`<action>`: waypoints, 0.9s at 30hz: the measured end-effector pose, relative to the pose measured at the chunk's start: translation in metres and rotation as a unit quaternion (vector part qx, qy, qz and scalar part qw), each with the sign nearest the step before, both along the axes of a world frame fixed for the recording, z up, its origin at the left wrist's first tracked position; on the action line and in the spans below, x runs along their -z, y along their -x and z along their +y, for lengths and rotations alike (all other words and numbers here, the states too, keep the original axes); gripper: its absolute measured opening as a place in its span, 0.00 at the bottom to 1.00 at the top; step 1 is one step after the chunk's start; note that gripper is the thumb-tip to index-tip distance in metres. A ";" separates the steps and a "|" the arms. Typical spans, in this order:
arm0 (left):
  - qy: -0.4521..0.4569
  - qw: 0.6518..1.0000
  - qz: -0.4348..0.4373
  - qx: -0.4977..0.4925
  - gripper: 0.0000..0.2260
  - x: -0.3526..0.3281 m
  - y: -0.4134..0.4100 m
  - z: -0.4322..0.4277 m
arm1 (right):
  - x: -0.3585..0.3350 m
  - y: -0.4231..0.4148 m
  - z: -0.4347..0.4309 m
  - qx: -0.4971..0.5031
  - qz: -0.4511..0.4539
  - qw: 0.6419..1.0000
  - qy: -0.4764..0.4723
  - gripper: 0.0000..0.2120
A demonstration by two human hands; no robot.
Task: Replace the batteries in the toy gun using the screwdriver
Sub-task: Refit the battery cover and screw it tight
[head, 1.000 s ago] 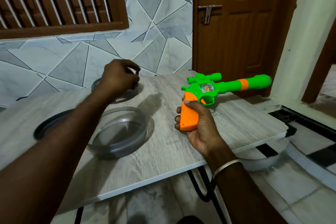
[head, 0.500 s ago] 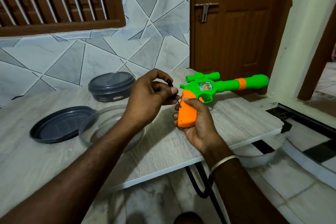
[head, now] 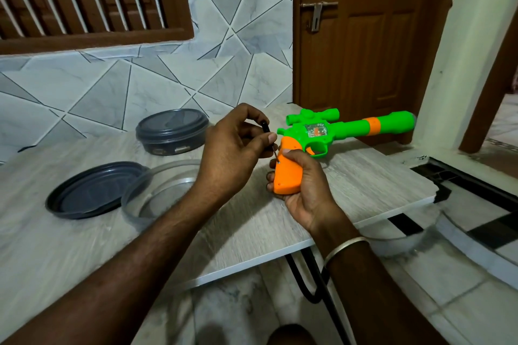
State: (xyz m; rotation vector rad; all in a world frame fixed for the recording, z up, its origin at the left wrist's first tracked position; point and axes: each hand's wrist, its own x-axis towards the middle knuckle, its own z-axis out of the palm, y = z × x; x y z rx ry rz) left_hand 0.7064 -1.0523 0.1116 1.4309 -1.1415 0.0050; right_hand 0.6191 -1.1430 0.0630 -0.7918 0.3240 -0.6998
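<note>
A green toy gun [head: 344, 131] with an orange grip is held above the table, barrel pointing right. My right hand [head: 305, 185] grips the orange handle from below. My left hand [head: 235, 148] pinches a small black-handled screwdriver [head: 265, 127] between thumb and fingers. Its thin metal tip touches a screw on the left side of the orange grip. No batteries are in view.
A closed dark round container [head: 171, 131] stands near the wall. A dark lid [head: 95, 190] lies beside an open clear round container [head: 157, 199] on the grey wood-grain table [head: 364, 185]. The table's right edge drops to tiled floor; a brown door [head: 361, 22] stands behind.
My left hand came from the far container to the gun with the screwdriver, and its tip now sits on the grip's screw. My right hand kept hold of the gun.
</note>
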 end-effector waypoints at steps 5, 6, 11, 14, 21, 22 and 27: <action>0.007 1.000 -0.006 0.005 0.07 0.002 0.001 0.000 | 0.000 0.000 0.000 -0.001 0.001 1.000 0.006 0.06; 0.008 1.000 -0.008 0.004 0.07 0.002 0.001 0.000 | 0.001 0.000 0.000 -0.001 0.001 1.000 0.007 0.07; 0.015 1.000 -0.024 -0.006 0.07 0.002 0.003 -0.001 | 0.002 -0.001 -0.001 -0.001 0.000 1.000 0.006 0.07; 0.020 0.999 -0.023 -0.008 0.07 0.004 0.002 -0.002 | 0.001 -0.002 0.000 -0.003 -0.001 1.000 0.009 0.05; 0.001 1.000 0.011 0.001 0.07 0.007 0.002 0.000 | 0.002 -0.003 -0.001 -0.007 0.002 1.000 0.017 0.04; -0.004 1.000 0.013 0.004 0.07 0.007 0.002 0.000 | 0.003 -0.003 -0.002 -0.006 0.004 1.000 0.015 0.04; -0.010 1.000 0.019 0.008 0.08 0.006 0.002 0.002 | 0.004 -0.006 -0.003 -0.011 0.005 1.000 0.017 0.05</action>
